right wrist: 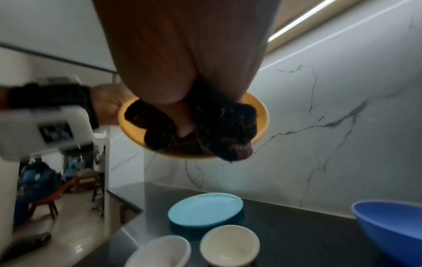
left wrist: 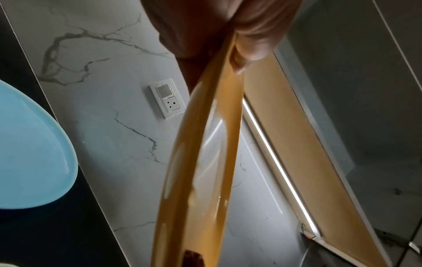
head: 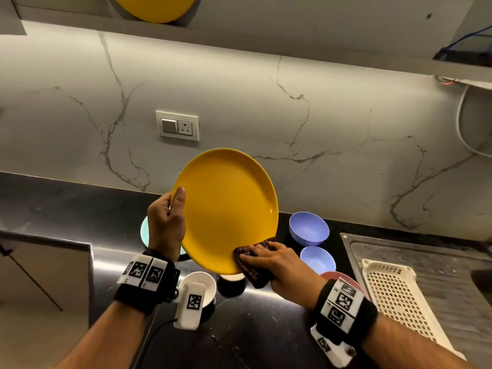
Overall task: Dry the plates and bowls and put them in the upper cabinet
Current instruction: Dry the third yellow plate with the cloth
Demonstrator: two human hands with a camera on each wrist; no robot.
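A yellow plate point(head: 229, 206) is held tilted above the black counter, its face toward me. My left hand point(head: 166, 222) grips its left rim, thumb on the face; the plate point(left wrist: 205, 162) appears edge-on in the left wrist view. My right hand point(head: 269, 259) holds a dark brown cloth point(head: 253, 265) and presses it against the plate's lower right edge. The cloth point(right wrist: 198, 130) covers much of the plate point(right wrist: 260, 110) in the right wrist view. Another yellow plate point(head: 154, 8) stands in the upper cabinet.
On the counter point(head: 66, 209) sit a light blue plate point(right wrist: 205, 209), two purple-blue bowls point(head: 308, 227) point(head: 318, 259), a white bowl point(head: 202, 283), a cream bowl point(right wrist: 229, 243) and a pink dish point(head: 343, 278). A white perforated tray point(head: 399, 294) lies on the sink drainboard at right. A wall socket point(head: 177, 125) is behind.
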